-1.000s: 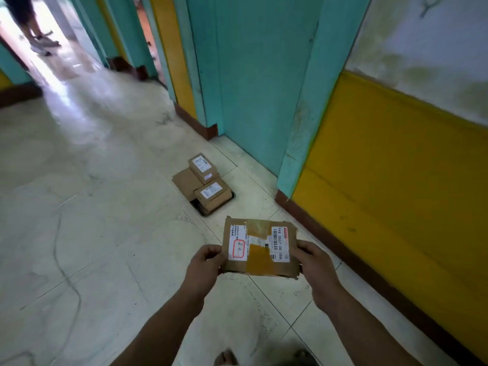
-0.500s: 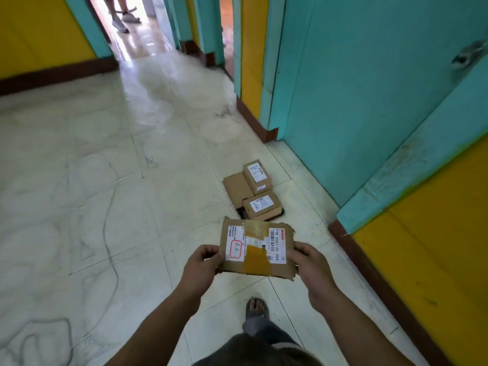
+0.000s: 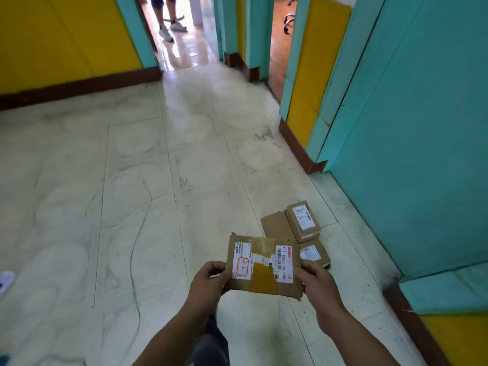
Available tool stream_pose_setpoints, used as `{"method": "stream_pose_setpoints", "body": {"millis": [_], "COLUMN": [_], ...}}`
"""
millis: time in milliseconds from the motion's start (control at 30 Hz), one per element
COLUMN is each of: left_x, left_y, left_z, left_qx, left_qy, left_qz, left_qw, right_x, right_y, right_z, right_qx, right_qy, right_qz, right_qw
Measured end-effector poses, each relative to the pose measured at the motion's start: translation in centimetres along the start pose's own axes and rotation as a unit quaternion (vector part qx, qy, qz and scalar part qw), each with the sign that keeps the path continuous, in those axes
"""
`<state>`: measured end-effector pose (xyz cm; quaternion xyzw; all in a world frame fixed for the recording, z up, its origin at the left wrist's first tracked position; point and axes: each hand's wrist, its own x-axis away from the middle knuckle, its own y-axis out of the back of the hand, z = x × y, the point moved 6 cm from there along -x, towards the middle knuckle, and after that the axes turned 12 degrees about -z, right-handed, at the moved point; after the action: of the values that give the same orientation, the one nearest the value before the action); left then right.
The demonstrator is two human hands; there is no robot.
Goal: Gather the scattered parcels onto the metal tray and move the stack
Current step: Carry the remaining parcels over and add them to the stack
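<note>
A: Pale tiled corridor floor [image 3: 132, 207], yellow walls w/ teal door frames; someone's legs [image 3: 169, 19] far ahead in the doorway.

B: Hands?

A: Both pinching one flat brown cardboard parcel w/ white labels and yellow tape [image 3: 264, 265]. Left hand [image 3: 208, 283] on its left edge, right hand [image 3: 317, 286] on its right edge, fingers curled under, thumbs on top. Held level, off the floor.

B: Changed since a sec ago?

A: Walked closer. Pile on the floor now just beyond the right hand, partly hidden behind the held parcel; before, well ahead. View also swung left, more open floor showing. Grip same. Prob. means drop-off next.

B: Count?

A: On the floor: 3 visible. Flat brown cardboard piece [image 3: 277, 228], small brown box w/ white label [image 3: 303, 220] on top, another labelled brown box [image 3: 314, 253] nearer. Plus 1 in hand = 4. Dark metal tray edge [image 3: 327, 265] barely peeking under the near box, can't make out more.

B: Strays?

A: None visible elsewhere; white-blue thing [image 3: 5, 281] far left of the left hand, unclear what.
</note>
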<state>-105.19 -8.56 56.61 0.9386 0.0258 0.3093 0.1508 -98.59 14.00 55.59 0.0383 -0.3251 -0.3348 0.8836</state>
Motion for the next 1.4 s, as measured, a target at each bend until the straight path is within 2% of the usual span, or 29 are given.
{"method": "stream_pose_setpoints", "body": {"millis": [300,467,833,1100,1400], "left_x": [-14.3,-19.6,-28.8,-34.5,-43.8], "left_y": [1.9,-2.8,-14.6,-22.0,-31.6], "left_z": [-9.1,-11.9,-17.0,-15.4,-8.0], "left_qx": [-0.091,-0.150,-0.295,-0.391,-0.465], "left_qy": [-0.027,-0.023,-0.057,-0.065,-0.064], "left_qz": [0.084,0.147,0.169,0.226,0.302], "left_qw": [0.992,0.977,0.939,0.890,0.830], "right_x": [-5.2,-9.5,-21.3,-25.9,-33.2], "right_y": [-9.4,-9.8,-8.8,-8.9,-12.9], "right_z": [5.8,6.6,7.0,2.8,-6.5], "right_qx": [-0.017,-0.033,-0.084,-0.107,-0.168], "right_qy": [-0.041,-0.070,-0.142,-0.223,-0.340], "right_qz": [-0.077,-0.138,-0.182,-0.249,-0.317], "right_qw": [0.996,0.987,0.969,0.936,0.870]}}
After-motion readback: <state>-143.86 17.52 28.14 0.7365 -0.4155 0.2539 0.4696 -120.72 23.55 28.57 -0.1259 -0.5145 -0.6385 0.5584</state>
